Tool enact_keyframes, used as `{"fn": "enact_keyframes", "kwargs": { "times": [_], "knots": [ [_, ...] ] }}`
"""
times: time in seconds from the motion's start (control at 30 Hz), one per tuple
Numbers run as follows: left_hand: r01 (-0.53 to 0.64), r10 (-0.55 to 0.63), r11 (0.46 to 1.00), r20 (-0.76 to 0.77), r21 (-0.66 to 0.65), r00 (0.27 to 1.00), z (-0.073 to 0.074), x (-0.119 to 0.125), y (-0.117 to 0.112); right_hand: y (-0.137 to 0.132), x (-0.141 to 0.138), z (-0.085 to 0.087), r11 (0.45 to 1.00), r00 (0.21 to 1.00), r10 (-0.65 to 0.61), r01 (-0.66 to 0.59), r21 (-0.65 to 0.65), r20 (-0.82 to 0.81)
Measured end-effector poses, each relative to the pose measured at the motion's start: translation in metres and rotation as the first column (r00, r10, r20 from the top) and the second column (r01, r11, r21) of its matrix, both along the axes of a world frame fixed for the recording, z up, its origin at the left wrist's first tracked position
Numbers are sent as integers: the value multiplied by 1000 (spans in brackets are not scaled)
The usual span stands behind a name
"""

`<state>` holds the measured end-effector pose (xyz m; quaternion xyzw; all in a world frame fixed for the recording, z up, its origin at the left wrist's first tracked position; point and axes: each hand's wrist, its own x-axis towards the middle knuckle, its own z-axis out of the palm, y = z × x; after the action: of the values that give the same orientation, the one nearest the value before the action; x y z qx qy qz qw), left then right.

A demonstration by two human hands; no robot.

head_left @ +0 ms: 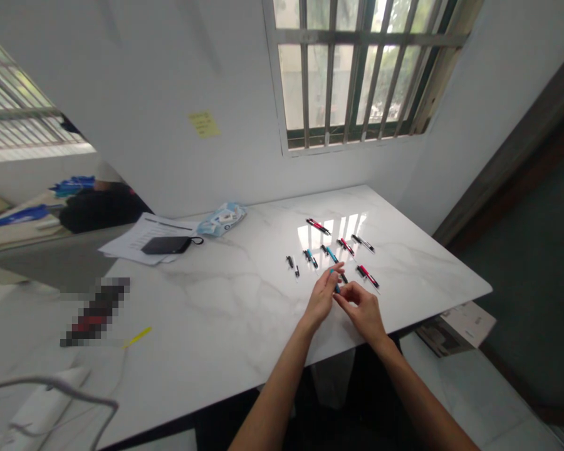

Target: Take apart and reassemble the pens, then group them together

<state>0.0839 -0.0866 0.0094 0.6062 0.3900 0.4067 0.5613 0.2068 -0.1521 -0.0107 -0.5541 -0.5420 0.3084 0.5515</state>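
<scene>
Over the near right part of the white marbled table, my left hand (320,298) is closed around a blue pen part (336,287). My right hand (364,313) pinches at its lower end, with the fingertips close to the left hand. Fingers hide much of this piece. Just beyond my hands lie several pens and pen parts: a blue pen (329,252), a shorter blue piece (311,258), black parts (290,262), a red pen (370,275), another red piece (346,247), a dark and silver pen (363,243) and red pens (318,226) farthest back.
On the table's left lie papers (122,243), a black flat device (166,245) with a loop and a blue-white packet (222,219). A yellow stick (138,337) and a power strip (47,404) with a cable are nearer. A box (465,326) stands below the right edge.
</scene>
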Motion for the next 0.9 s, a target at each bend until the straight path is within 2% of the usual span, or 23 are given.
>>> {"fn": "enact_keyframes", "kwargs": {
  "times": [0.1,0.27,0.43,0.57,0.7,0.9],
  "knots": [
    [-114,113,992,16,55,993,-1,-11,9,1,4,-4,999,998,-37,36,-28,-41],
    [-81,77,995,55,61,995,2,-23,18,-2,7,-7,998,997,-6,2,-58,-76],
    [-120,121,993,85,-21,989,0,-24,15,-1,15,-5,999,997,-40,37,-38,-70],
    [-54,69,989,105,-137,992,-6,-24,10,7,30,1,989,979,-147,148,-4,-140],
    [-13,45,979,152,-205,987,-11,-17,4,19,40,11,990,966,-127,137,29,-227],
    [1,48,963,176,-268,983,-14,-13,2,24,45,19,993,971,-114,120,17,-209]
  ]
}}
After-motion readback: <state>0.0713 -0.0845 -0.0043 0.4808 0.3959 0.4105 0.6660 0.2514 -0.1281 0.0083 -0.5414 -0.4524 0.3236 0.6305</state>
